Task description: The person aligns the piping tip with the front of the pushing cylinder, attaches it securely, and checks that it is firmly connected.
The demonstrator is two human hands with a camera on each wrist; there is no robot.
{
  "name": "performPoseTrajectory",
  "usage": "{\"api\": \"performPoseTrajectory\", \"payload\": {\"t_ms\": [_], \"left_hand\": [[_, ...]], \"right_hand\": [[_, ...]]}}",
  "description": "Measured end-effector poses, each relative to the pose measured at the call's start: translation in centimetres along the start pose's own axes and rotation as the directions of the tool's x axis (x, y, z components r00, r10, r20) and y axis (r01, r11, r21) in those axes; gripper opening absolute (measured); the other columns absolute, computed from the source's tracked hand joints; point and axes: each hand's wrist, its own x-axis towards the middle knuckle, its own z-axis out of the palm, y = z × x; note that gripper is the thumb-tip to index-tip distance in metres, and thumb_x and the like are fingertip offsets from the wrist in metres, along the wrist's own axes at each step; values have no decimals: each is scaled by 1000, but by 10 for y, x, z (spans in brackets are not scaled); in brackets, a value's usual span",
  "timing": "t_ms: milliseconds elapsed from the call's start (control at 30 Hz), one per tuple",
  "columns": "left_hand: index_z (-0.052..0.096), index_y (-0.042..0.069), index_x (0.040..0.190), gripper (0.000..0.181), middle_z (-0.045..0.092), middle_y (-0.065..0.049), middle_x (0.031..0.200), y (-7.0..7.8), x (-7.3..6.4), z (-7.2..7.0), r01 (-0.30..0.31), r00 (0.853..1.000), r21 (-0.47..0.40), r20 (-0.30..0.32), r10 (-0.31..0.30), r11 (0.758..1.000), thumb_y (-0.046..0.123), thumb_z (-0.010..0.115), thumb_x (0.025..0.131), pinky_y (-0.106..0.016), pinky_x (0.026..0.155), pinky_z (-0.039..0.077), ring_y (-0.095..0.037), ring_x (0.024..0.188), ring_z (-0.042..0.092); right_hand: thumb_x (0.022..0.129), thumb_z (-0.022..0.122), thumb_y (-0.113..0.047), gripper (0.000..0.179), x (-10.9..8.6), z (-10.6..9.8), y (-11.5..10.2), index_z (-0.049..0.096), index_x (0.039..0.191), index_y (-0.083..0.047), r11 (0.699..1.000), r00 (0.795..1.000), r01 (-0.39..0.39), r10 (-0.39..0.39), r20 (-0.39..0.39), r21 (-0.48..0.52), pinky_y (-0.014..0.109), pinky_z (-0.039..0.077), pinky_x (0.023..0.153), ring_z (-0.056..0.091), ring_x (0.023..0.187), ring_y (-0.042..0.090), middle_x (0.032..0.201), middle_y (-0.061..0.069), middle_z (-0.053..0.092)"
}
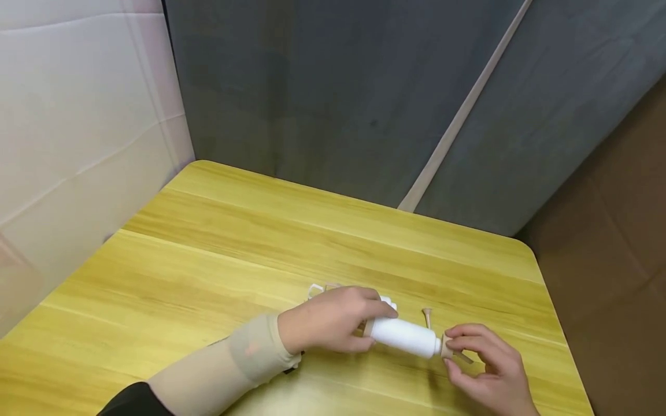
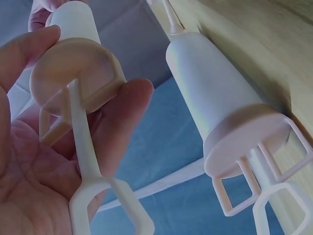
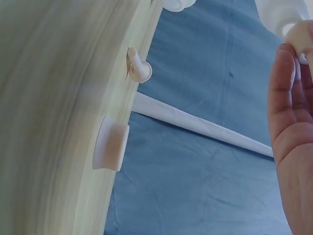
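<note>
A white pastry syringe (image 1: 404, 337) with a beige end cap lies across my left hand (image 1: 333, 320), whose thumb and fingers grip that beige end (image 2: 58, 68). The white plunger handle (image 2: 84, 142) sticks out toward the left wrist camera. At the other end, my right hand (image 1: 491, 367) pinches a small beige cap (image 1: 446, 346) against the syringe's narrow tip; how far it sits on cannot be told. Beside the left hand, a second, similar syringe (image 2: 215, 88) rests on the table, partly hidden by that hand in the head view.
On the wooden table (image 1: 208, 254), a small beige nozzle (image 1: 427, 316) lies beyond the held syringe. A short beige piece (image 3: 111, 144) lies near the right hand. A grey curtain (image 1: 312, 104) hangs behind the table, with a pale wall (image 1: 83, 127) at the left.
</note>
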Motion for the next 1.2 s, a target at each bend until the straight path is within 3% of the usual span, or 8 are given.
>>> {"api": "performPoseTrajectory", "payload": {"t_ms": [367,667,1200], "left_hand": [[74,13,130,41,71,0,110,6,2,-2,-16,1000,2,-18,16,1000,18,80,90,-17,76,48,-5,82,55],[74,13,129,41,72,0,112,2,2,-1,-15,1000,-33,-14,14,999,18,81,89,-16,77,48,-5,84,57],[75,14,129,42,71,1,107,2,4,-1,-13,1000,-3,-14,13,1000,19,83,89,-15,70,45,-3,78,54]], "right_hand": [[81,79,14,25,-2,-4,0,74,105,11,997,996,-81,81,35,10,22,59,86,71,104,18,109,26,71],[85,77,18,29,-5,-3,2,71,113,17,984,995,-101,96,37,148,25,59,87,71,110,22,116,31,70],[87,80,13,28,-23,-6,12,73,115,16,986,985,-169,169,21,-2,22,59,84,74,107,14,112,26,73]]}}
